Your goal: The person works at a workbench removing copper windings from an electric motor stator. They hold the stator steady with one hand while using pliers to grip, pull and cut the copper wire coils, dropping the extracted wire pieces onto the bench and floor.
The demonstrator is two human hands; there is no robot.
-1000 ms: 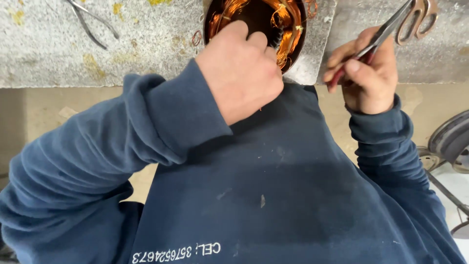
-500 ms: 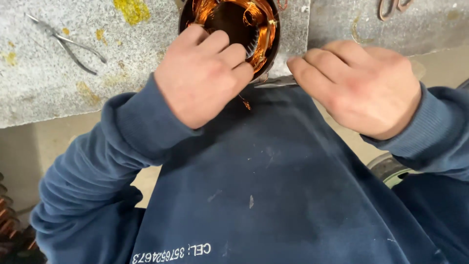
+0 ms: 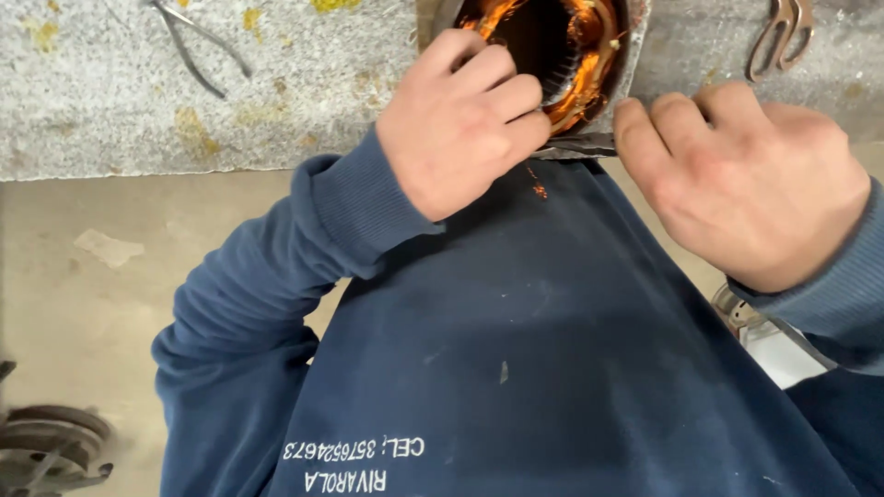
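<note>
I see a rough grey bench (image 3: 304, 101) above a pale concrete floor (image 3: 83, 276). My left hand (image 3: 460, 124) curls closed on the copper-wound stator (image 3: 562, 51) at the bench edge; my right hand (image 3: 746, 179) rests beside it, fingers bent, grip unclear.

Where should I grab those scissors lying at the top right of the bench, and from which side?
Take the scissors by the two finger loops, the only part in view; the blades run off the top edge. Come from the near bench edge, just above the right hand. They lie flat on the bench, so slide fingers under a loop.
</note>
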